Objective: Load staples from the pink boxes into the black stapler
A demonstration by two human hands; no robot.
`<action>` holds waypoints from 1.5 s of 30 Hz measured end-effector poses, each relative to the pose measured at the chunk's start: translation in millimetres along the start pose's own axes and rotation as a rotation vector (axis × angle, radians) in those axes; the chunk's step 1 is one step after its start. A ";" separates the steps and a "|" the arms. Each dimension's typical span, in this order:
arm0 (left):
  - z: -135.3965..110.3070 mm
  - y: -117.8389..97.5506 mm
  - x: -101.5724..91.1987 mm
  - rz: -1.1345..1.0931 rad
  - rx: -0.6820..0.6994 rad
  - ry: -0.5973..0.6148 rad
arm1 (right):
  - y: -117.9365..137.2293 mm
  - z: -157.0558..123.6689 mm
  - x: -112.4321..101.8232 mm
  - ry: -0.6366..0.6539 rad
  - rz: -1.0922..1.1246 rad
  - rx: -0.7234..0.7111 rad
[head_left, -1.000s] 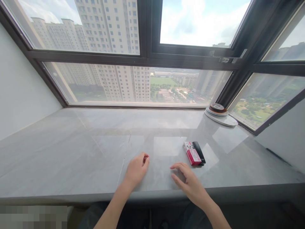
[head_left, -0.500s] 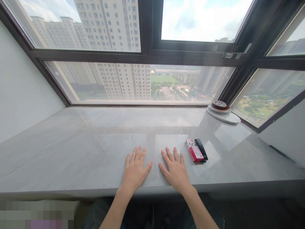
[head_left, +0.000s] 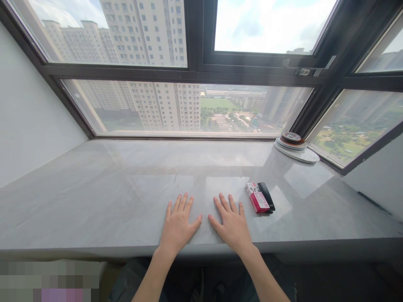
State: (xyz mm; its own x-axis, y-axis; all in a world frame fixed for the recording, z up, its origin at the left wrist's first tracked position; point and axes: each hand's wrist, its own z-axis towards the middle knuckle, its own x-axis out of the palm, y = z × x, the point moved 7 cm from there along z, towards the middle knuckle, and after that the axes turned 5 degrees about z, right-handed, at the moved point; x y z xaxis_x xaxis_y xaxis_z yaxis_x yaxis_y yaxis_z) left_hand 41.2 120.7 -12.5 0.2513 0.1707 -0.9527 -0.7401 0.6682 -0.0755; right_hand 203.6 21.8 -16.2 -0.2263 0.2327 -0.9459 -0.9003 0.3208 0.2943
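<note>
My left hand (head_left: pixel 178 224) lies palm down on the grey marble windowsill (head_left: pixel 78 201), fingers spread, holding nothing. Beside it, my right hand (head_left: pixel 231 222) rests flat the same way, with a narrow gap between the two thumbs. To the right of my right hand, and apart from it, lies a small red and white box (head_left: pixel 258 199). Against the box's right side is a black stapler (head_left: pixel 266 196), partly hidden by the box.
A stack of round plates or lids (head_left: pixel 292 144) sits in the far right corner by the window frame (head_left: pixel 195 75). White walls close off both ends of the sill. Its front edge (head_left: pixel 201 249) runs under my wrists.
Both hands stay flat on the sill, the thumbs slightly closer together. The view has shifted very slightly; the box and stapler have not moved.
</note>
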 end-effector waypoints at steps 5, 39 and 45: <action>-0.1 0.2 -0.3 -0.005 0.001 0.003 | -0.7 -0.3 0.1 -0.009 -0.003 -0.003; 0.4 3.3 4.7 0.007 0.010 0.001 | 1.4 -1.5 -3.1 0.026 -0.009 -0.002; 0.1 4.5 6.5 0.005 0.011 0.000 | 0.9 -1.3 -2.5 0.030 -0.005 0.001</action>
State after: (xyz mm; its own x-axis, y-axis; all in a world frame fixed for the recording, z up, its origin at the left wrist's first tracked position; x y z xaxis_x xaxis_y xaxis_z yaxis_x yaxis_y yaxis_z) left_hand 39.6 124.9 -19.0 0.2477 0.1745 -0.9530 -0.7346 0.6751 -0.0674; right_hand 203.0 20.3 -13.7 -0.2324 0.2032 -0.9511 -0.9011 0.3229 0.2892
